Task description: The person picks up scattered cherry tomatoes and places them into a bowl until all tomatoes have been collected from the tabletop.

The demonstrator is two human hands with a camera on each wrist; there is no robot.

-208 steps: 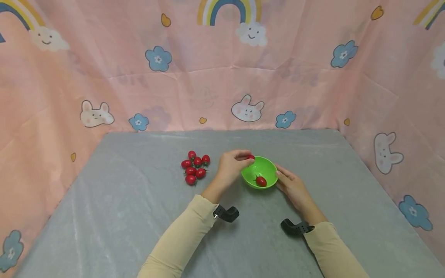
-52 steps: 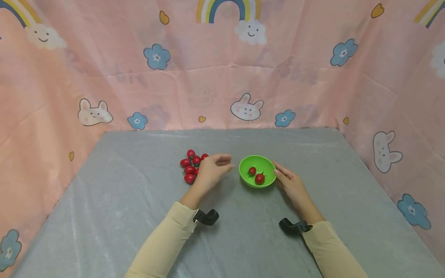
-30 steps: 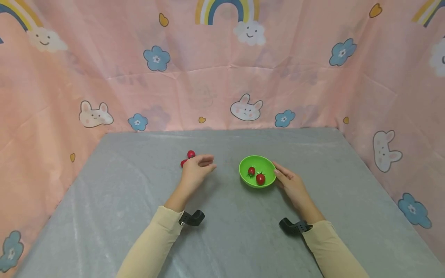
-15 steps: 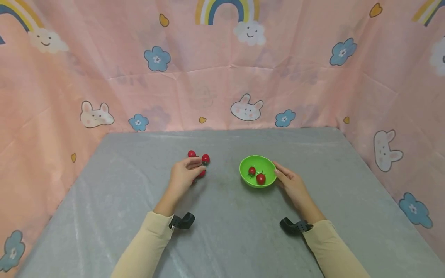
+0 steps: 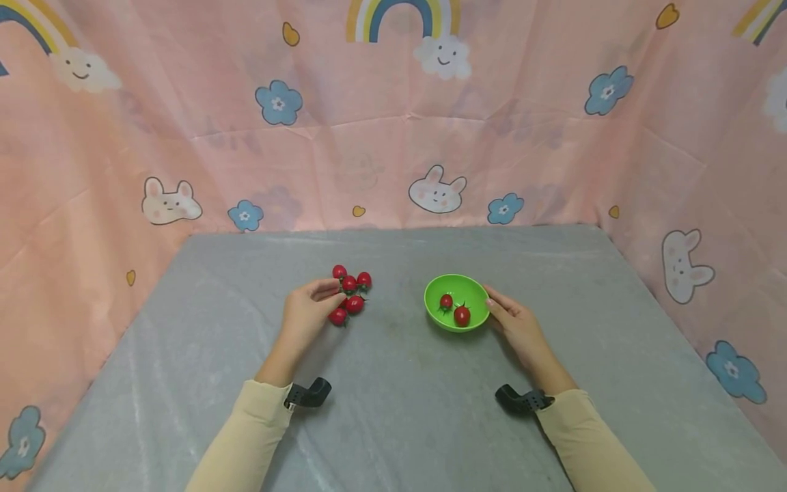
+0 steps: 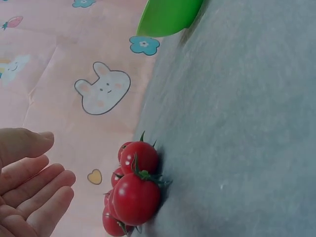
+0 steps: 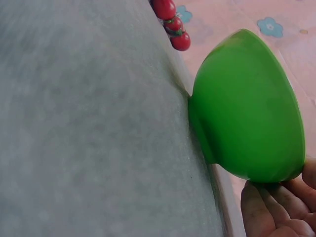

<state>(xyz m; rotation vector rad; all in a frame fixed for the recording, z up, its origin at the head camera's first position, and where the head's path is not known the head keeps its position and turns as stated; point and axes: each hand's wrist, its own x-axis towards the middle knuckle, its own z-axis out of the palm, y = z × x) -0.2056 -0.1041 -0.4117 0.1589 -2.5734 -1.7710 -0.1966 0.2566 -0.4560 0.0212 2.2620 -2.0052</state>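
Note:
My left hand [image 5: 310, 309] hovers at the left side of a cluster of cherry tomatoes [image 5: 355, 305], overlapping part of it in the head view. In the left wrist view the palm is bare and its relaxed fingers [image 6: 47, 205] stand apart from the red tomatoes [image 6: 137, 199], which have green stalks. My right hand [image 5: 522, 335] grips the right side of a green bowl [image 5: 434, 317], thumb at the rim and fingers against the outer wall, as the right wrist view of the bowl [image 7: 247, 108] shows. Two cherry tomatoes [image 5: 462, 315] lie inside it.
A grey cloth [image 5: 393, 424] covers the table. Behind and along both sides hangs a pink curtain [image 5: 344, 157] printed with rabbits, flowers and rainbows. Each wrist wears a black strap with a camera, such as the left wrist camera [image 5: 313, 393].
A second tomato has come to lie in the bowl. My left hand has since moved left, across the tomato cluster to its left side. The right hand keeps holding the bowl in place.

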